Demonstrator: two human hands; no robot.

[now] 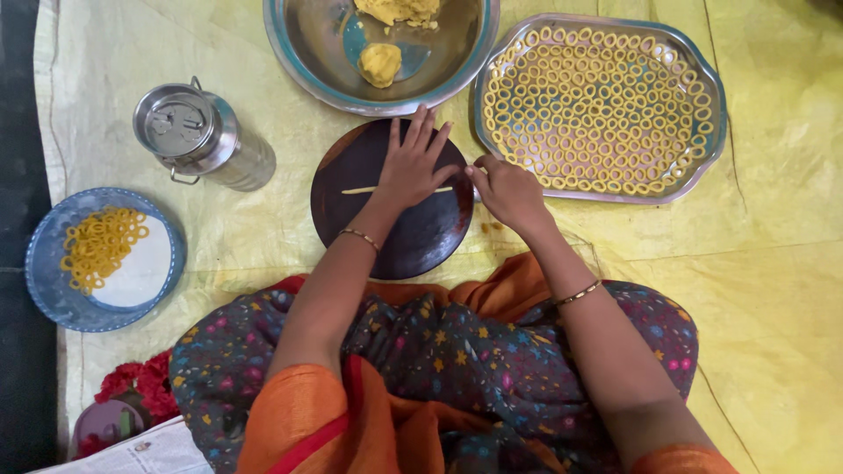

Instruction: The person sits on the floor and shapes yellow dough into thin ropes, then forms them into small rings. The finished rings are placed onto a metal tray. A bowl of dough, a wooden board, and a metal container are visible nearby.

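Far left: round blue plate on the yellow floor sheet, holding a heap of small yellow dough rings beside a white patch. Next to it, a lidded steel canister lying tilted.

Centre: round dark wooden board just in front of the seated person's lap. A thin, pale rope of dough lies across it. Left hand rests flat on the rope, palm down, fingers spread and pointing away from the body, gripping nothing; forearm runs straight out from the lap, bangle at the wrist.

Above the board: wide steel bowl with yellow dough lumps.

Right hand sits at the board's right edge, fingers curled inward, tips pinched at the rope's right end; whether dough is actually held between them cannot be told. Wrist slightly bent, bangle higher on the forearm.

Right: oblong steel tray touching the bowl's rim, packed with formed rings.

Judgement: rolling stage, with the rope thin enough to shape. The next move probably calls for pinching off a short length and closing it into a ring without tearing it.
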